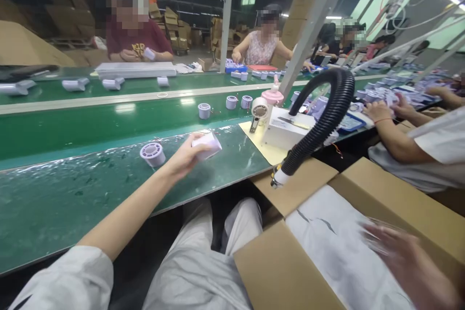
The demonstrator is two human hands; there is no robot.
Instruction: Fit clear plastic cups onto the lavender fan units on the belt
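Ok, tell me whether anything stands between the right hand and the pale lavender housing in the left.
Yes: the black corrugated hose; its nozzle hangs between the right hand and the pale lavender housing in this view. Its depth is unclear.

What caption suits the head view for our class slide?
Left hand holds a pale part over a green bench; blurred right hand above an open carton.

1. Off-white left sleeve (78, 273), short and loose, kinda wrinkled, with a dark mark (22, 302) low down.
2. Pale greyish trousers (244, 220), pretty baggy and creased.
3. Left forearm (134, 210): just bare below that.
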